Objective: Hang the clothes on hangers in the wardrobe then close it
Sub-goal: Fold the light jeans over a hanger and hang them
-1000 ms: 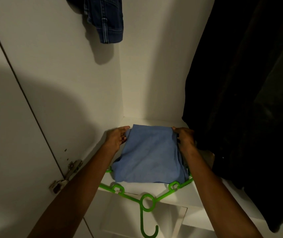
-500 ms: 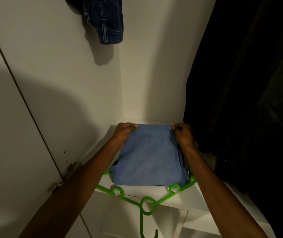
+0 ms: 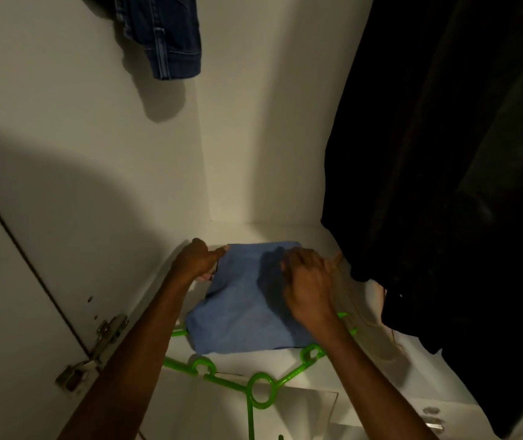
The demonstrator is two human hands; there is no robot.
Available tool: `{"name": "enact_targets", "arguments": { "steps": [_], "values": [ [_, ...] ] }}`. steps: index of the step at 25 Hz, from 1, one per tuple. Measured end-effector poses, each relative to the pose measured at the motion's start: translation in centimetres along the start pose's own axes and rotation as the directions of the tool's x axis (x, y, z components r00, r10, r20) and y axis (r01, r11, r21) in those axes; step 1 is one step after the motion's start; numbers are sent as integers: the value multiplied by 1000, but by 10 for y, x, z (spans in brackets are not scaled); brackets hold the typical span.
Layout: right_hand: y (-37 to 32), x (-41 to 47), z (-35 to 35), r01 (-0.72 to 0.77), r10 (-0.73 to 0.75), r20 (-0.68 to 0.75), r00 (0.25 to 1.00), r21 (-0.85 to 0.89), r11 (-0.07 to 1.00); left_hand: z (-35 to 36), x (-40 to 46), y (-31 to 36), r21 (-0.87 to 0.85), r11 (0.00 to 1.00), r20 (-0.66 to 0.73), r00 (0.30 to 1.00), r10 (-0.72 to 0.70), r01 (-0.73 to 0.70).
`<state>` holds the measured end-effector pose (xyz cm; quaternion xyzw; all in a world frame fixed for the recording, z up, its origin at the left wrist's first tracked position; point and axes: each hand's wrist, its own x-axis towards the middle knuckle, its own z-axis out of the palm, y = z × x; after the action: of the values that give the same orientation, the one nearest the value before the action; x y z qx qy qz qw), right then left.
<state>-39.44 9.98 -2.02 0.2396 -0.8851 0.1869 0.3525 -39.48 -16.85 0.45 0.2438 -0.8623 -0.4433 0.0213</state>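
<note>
A folded blue garment (image 3: 241, 306) lies on the white wardrobe shelf (image 3: 263, 233), on top of a bright green plastic hanger (image 3: 261, 389) whose hook points toward me over the shelf's front edge. My left hand (image 3: 195, 260) grips the garment's far left corner, thumb on the cloth. My right hand (image 3: 307, 281) lies over the garment's far right part with its fingers curled into the cloth, and it casts a shadow on the fabric. The hanger's shoulders are mostly hidden under the garment and my arms.
A denim piece (image 3: 166, 36) hangs at the top left. Dark clothes (image 3: 444, 185) hang close on the right, down to the shelf. A beige cloth (image 3: 368, 319) lies beside the blue garment. The open door's hinge (image 3: 95, 350) is at the lower left.
My right hand has shifted left from the garment's right corner onto its top. My left hand stays at the far left corner. The view has drawn closer.
</note>
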Motion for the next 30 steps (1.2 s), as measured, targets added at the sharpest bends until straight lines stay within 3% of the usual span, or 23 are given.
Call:
{"name": "enact_targets", "arguments": {
  "steps": [2, 4, 7, 9, 12, 15, 17, 19, 21, 24, 28, 30],
  "values": [
    [-6, -18, 5, 69, -70, 32, 997, 33, 997, -10, -23, -5, 11, 995, 69, 993, -96, 96],
    [-1, -19, 16, 18, -29, 195, 980, 56, 998, 2, -44, -21, 18, 999, 158, 986, -53, 50],
    [5, -4, 23, -150, 99, 491, 865, 65, 987, 16, -57, -42, -335, 935, 116, 980, 162, -115],
    [9, -6, 33, -169, 128, 537, 834, 28, 985, 17, -45, -59, -459, 871, 10, 980, 200, -173],
    [18, -20, 43, -152, 130, 541, 831, -3, 988, 30, -40, -73, -377, 902, -20, 975, 221, -212],
    [20, -22, 46, -157, 136, 550, 824, -9, 988, 29, -44, -68, -186, 954, -146, 967, 209, -234],
    [17, -18, 40, -167, 139, 551, 823, -1, 986, 15, -51, -55, 84, 952, -355, 884, 304, -293],
    [12, -9, 35, -158, 128, 542, 831, 9, 987, 9, -63, -33, 226, 891, -467, 760, 453, -393],
    [10, 2, 37, -135, 110, 529, 842, 8, 991, 25, -65, -12, 271, 813, -341, 739, 581, -515],
    [18, 9, 52, -127, 122, 543, 831, -29, 991, 66, -44, -8, 449, 727, 11, 817, 577, -520],
    [31, 8, 63, -171, 118, 627, 770, 25, 985, 80, -8, -37, 466, 751, 131, 876, 464, -468],
    [34, 13, 62, -224, 120, 664, 738, 74, 972, 82, -2, -41, 438, 758, 149, 870, 469, -483]
  ]
}}
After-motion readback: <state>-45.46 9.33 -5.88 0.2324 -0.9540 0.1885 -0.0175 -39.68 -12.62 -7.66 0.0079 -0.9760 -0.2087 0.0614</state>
